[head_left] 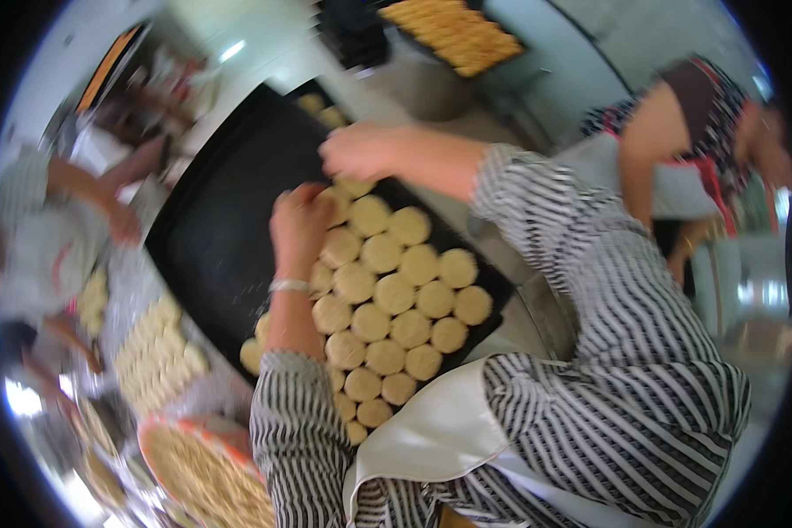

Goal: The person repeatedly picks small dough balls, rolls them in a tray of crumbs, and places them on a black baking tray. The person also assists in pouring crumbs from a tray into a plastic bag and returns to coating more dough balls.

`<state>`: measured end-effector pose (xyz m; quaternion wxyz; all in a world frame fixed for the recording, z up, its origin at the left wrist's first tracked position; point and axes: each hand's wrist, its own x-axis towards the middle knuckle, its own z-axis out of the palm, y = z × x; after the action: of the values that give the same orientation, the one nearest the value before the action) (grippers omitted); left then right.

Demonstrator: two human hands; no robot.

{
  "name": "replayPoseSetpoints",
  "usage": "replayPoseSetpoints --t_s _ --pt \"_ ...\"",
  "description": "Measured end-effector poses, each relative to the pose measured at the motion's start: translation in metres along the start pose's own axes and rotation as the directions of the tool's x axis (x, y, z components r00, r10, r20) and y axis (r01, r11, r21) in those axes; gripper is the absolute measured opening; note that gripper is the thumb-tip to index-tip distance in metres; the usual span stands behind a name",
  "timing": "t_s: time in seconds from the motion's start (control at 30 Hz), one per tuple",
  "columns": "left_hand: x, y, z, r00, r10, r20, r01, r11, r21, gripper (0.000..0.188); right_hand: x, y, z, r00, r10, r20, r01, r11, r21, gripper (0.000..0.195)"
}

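A large black baking tray (231, 191) lies before me, with many flat round dough pieces (395, 294) in close rows over its near and right part. My left hand (301, 221), with a pale band at its wrist, is over the tray at the far end of these rows, its fingers curled against a dough round. Just beyond it, my right hand (360, 153) hovers at the tray's far right side, above another round; its fingers are bent and blurred. Whether either hand grips a piece is hidden.
Left of the tray, a plastic-covered table bears rows of pale dough pieces (158, 356). A red-rimmed basin (201, 429) of tan crumbly material stands near left. Beyond is a tray of golden baked pieces (452, 30). Co-workers stand left and right, one arm (115, 204) near the tray's left edge.
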<state>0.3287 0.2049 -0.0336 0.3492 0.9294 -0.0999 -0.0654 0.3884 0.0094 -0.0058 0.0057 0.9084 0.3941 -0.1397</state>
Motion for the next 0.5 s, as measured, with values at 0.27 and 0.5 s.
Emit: replayPoseSetpoints --t_s 0.27,0.5 --pt "-0.032 -0.002 -0.017 0.997 -0.042 -0.058 0.027 0.970 -0.242 0.029 -0.047 -0.067 0.018 0.726 0.356 -0.588 -0.229 0.932 0.281 0.026" --pt "-0.107 0.047 -0.062 0.962 -0.266 -0.064 0.141 0.682 -0.718 0.021 -0.099 -0.158 0.029 0.525 0.612 -0.592 0.002 0.694 0.720 0.021"
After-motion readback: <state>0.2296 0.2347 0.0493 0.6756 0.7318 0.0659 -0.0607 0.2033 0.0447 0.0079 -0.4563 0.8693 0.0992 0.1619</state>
